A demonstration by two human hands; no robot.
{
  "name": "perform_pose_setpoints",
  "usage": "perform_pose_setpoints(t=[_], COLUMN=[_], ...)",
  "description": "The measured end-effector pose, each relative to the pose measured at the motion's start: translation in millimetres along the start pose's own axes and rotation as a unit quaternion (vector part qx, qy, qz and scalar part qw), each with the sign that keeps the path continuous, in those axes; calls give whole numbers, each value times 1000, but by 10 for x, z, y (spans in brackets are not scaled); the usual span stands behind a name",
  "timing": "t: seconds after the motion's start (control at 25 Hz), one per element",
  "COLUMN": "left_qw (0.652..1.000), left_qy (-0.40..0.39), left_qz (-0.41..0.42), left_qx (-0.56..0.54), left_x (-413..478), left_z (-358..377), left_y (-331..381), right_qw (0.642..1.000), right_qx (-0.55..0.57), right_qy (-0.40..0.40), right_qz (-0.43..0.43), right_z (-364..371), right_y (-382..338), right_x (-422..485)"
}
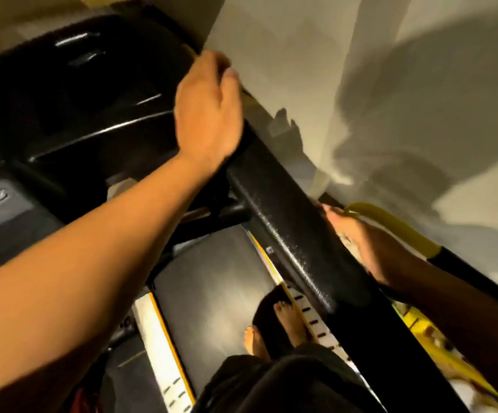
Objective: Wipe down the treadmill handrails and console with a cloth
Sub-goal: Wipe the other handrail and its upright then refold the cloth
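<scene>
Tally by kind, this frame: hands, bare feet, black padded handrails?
Hands: 2 (left hand, right hand)
Bare feet: 2
Black handrail: 1
Total: 5

You stand on a dark grey rubber treadmill belt [212, 281], its surface catching a pale sheen of light. A white side strip with a yellow inner edge and short black slots [158, 347] runs just left of the belt, and a matching white slotted strip [310, 317] runs along its right. Your bare left foot [252, 341] rests on the belt. Your bare right foot [289, 323] sits at the belt's right edge, against that strip.
</scene>
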State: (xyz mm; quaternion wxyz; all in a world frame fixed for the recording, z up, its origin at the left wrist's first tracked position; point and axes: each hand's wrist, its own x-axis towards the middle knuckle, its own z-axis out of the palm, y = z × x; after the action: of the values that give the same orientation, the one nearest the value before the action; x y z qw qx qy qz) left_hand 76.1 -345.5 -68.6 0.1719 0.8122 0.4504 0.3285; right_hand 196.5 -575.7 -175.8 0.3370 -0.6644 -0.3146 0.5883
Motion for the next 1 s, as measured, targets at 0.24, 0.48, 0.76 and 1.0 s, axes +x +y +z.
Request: perform_pose_setpoints(t=[0.24, 0.48, 0.76, 1.0], left_qw=[988, 976, 950, 928], left_qy=[-80, -122, -131, -120], left_qz=[119, 159, 92, 103], left_qx=[-52, 88, 269, 336], left_x=[-450, -1687, -1853, -1941], left_z=[-614, -1114, -960, -1207], left_y=[-67, -246, -448, -601], right_qw=[950, 880, 823, 816], right_qx=[-213, -380, -516, -493], right_qy=[83, 182, 155, 274], right_qz=[-214, -219, -182, -127], right_z=[545, 864, 741, 1031], right_y=[-1521, -1480, -1156, -1920], right_x=[223, 106, -584, 647])
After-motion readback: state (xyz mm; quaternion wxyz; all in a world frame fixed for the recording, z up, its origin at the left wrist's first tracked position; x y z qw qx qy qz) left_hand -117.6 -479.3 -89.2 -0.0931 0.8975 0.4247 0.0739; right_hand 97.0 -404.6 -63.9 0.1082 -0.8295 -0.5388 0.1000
